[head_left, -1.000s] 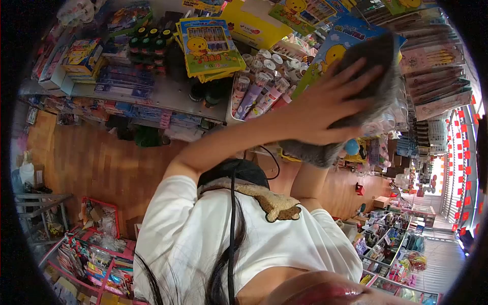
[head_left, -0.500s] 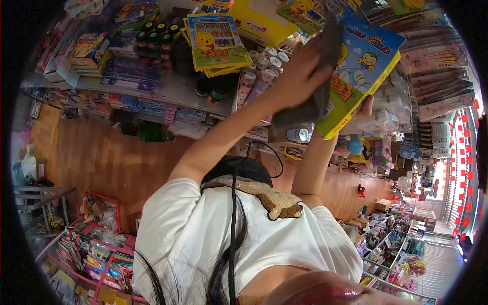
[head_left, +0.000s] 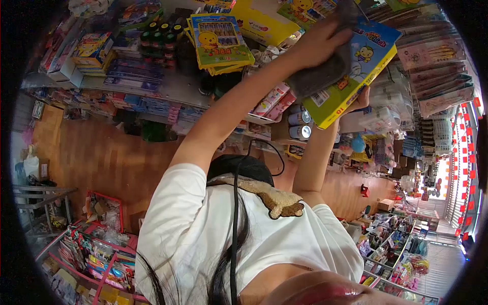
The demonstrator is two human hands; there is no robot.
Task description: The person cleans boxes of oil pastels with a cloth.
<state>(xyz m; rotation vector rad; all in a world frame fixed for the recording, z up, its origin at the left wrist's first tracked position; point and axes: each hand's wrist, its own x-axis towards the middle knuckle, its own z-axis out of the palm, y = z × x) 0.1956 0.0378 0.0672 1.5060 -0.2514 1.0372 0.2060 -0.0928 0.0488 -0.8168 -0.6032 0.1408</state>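
My left hand point(head_left: 321, 44) reaches across and is closed on a dark grey cloth point(head_left: 320, 76), which lies against the front of a box of pastels point(head_left: 367, 57). Printed with cartoon chicks and the number 18, the blue, green and yellow box is tilted. My right hand point(head_left: 361, 100) grips it from behind along its lower right side; most of those fingers are hidden. To the left, similar pastel boxes point(head_left: 221, 43) are stacked on the shelf.
A yellow carton point(head_left: 262, 23) stands behind the stack. Lidded cans point(head_left: 300, 132) and a box of pink packets point(head_left: 274, 101) sit below my hands. Hanging packets point(head_left: 437, 61) crowd the right. A black cord point(head_left: 235, 203) runs down my shirt.
My left hand and the cloth have slid right and slightly up across the box. The box has shifted a little left and down, with my right hand still holding it.
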